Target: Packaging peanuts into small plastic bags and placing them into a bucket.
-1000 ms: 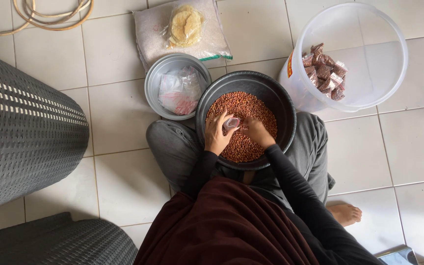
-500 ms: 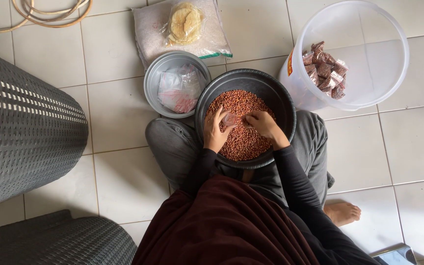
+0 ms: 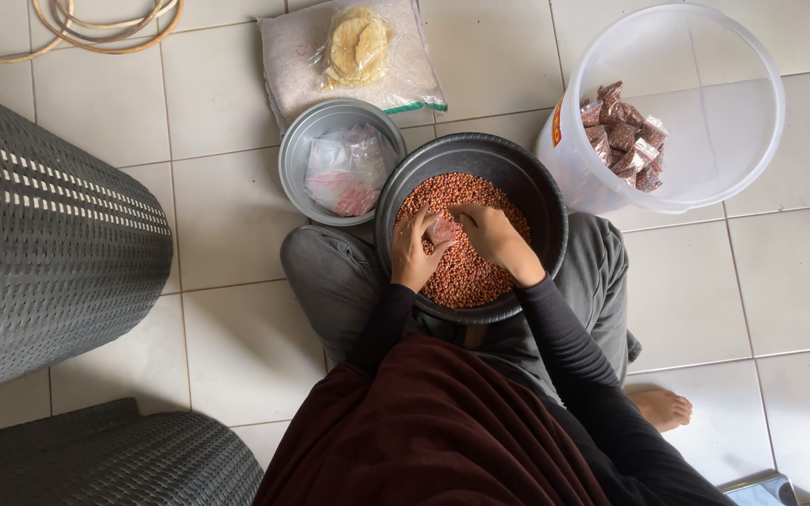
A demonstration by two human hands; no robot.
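Observation:
A dark round basin (image 3: pixel 536 187) rests on my lap, filled with reddish-brown peanuts (image 3: pixel 466 272). Both hands are inside it. My left hand (image 3: pixel 414 253) grips a small clear plastic bag (image 3: pixel 442 229) that holds some peanuts. My right hand (image 3: pixel 489 234) is cupped over the bag's mouth, fingers curled together at the bag; I cannot see whether nuts are in them. Dark sleeves cover both arms.
A grey metal bowl (image 3: pixel 304 155) with empty plastic bags stands left of the basin. A clear bucket (image 3: pixel 705 112) with several filled peanut packets stands at the right. A bag of crackers (image 3: pixel 358 47) lies beyond. A woven basket (image 3: pixel 49 244) lies at left, coiled cord (image 3: pixel 105 23) at top.
My right hand has moved from the basin's right side toward the small bag in my left hand. The left hand stays in place.

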